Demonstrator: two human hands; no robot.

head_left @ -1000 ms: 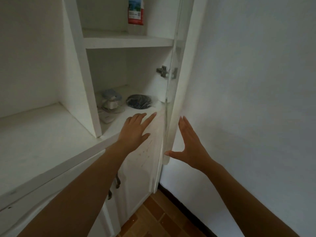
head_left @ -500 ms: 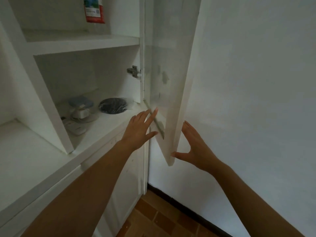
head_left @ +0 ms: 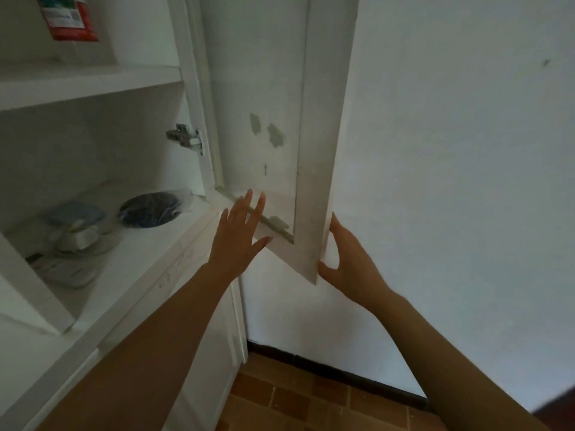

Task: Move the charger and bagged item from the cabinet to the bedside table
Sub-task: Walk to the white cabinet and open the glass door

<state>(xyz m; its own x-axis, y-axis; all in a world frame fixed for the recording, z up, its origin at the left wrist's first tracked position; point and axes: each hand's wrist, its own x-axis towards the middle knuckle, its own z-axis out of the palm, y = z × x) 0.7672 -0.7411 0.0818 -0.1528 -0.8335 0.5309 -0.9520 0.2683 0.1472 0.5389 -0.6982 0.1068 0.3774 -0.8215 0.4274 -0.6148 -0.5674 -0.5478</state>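
The job has barely begun, as I judge it: both things lie in the cabinet and neither hand has either one. The charger (head_left: 74, 231), a pale block with its cable heaped round it, sits toward the left back of the lower shelf (head_left: 161, 244). Just beside it to the right lies the bagged item (head_left: 149, 209), dark in clear plastic, near the shelf's right back corner. The left hand (head_left: 239, 241) is flat, fingers straight and spread, at the lower edge of the door (head_left: 314, 150); whether it touches I cannot tell. The right hand (head_left: 348, 259) is open against the door's free edge, thumb by the bottom corner. Lifting out and carrying both things remain; no bedside table shows. The shelf is white. A red-labelled pack (head_left: 68, 20) stands on the shelf above, with a white wall (head_left: 466, 181) to the right and brown floor tiles (head_left: 295, 405) below.
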